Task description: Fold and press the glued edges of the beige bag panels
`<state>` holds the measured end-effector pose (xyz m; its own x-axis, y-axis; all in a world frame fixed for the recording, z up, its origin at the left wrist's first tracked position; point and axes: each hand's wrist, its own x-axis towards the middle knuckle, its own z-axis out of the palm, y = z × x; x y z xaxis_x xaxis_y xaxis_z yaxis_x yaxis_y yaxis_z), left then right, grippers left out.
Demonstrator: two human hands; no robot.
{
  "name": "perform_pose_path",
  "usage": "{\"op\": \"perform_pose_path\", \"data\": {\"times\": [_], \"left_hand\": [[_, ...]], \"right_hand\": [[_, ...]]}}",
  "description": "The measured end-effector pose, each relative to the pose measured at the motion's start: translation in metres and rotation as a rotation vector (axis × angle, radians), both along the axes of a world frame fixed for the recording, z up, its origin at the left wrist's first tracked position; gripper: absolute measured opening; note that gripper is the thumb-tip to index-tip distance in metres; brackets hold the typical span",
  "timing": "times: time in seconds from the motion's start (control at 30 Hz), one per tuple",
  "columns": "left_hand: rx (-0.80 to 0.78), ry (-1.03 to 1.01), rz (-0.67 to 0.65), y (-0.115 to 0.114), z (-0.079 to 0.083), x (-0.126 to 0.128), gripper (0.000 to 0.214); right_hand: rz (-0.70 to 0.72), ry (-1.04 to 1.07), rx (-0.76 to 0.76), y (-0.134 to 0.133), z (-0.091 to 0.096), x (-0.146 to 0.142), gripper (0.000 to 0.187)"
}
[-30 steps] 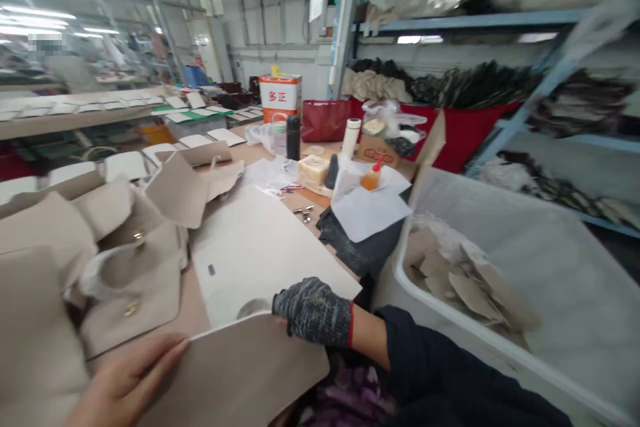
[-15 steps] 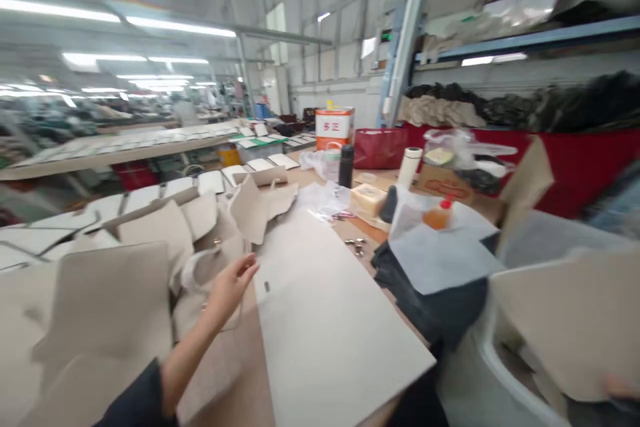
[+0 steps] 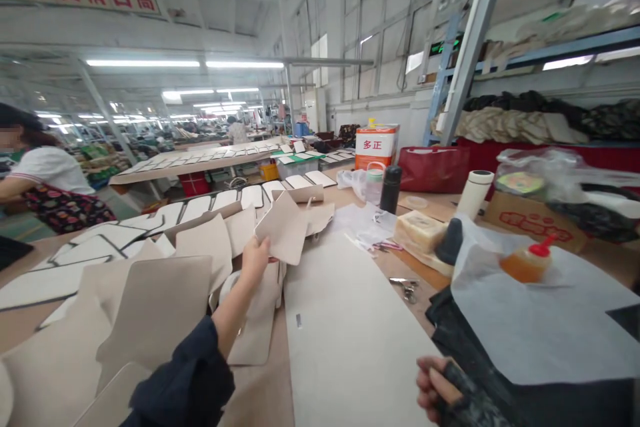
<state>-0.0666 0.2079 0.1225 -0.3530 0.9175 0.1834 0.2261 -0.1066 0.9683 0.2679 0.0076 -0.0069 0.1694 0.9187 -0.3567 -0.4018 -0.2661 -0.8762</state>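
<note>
My left hand (image 3: 256,260) is closed on the edge of a beige leather-like panel (image 3: 283,230), which stands tilted up from a pile of similar pieces. Over the lower right edge of a large pale board (image 3: 345,320), my right hand (image 3: 437,383) has its fingers curled in, and nothing shows in them. A dark patterned sleeve or glove covers part of that hand. A small metallic piece (image 3: 299,321) lies on the board near its left edge.
Beige panels (image 3: 165,307) are heaped on the left, with dark-edged white pieces (image 3: 180,213) behind. At right are metal clips (image 3: 407,287), a black bottle (image 3: 390,189), a white flask (image 3: 475,193), a red-capped squeeze bottle (image 3: 530,260) and white sheeting (image 3: 550,327). A co-worker (image 3: 60,177) is at far left.
My view has turned left. My left hand has moved forward and taken hold of the beige panel. My right hand has come from the far right, without the large beige piece near it, to the board.
</note>
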Motion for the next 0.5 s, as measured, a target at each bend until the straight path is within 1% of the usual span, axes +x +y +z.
{"op": "perform_pose_path", "data": {"times": [0.07,0.13,0.2,0.27,0.3,0.37,0.43,0.5], "left_hand": [[0.01,-0.086,-0.01,-0.034,0.001,-0.005,0.027],[0.013,-0.198,-0.034,-0.078,0.0,-0.007,0.026],[0.007,-0.488,-0.061,-0.124,-0.006,-0.005,0.028],[-0.067,-0.672,-0.057,-0.168,-0.017,0.0,0.032],[-0.113,-0.73,-0.058,-0.187,-0.024,0.003,0.035],[-0.192,-0.802,-0.062,-0.219,-0.044,0.008,0.046],[-0.261,-0.834,-0.056,-0.245,-0.066,0.009,0.056],[-0.34,-0.826,-0.03,-0.267,-0.087,0.007,0.063]], "right_hand": [[0.08,0.023,0.091,0.012,0.019,-0.037,0.049],[0.185,0.054,0.177,0.02,0.043,-0.071,0.052],[0.251,0.084,0.28,0.024,0.064,-0.099,0.056],[0.272,0.118,0.371,0.025,0.079,-0.12,0.06],[0.28,0.137,0.409,0.024,0.084,-0.129,0.06],[0.288,0.155,0.458,0.019,0.088,-0.141,0.054],[0.293,0.156,0.461,0.012,0.086,-0.148,0.042],[0.304,0.157,0.41,0.004,0.079,-0.151,0.032]]}}
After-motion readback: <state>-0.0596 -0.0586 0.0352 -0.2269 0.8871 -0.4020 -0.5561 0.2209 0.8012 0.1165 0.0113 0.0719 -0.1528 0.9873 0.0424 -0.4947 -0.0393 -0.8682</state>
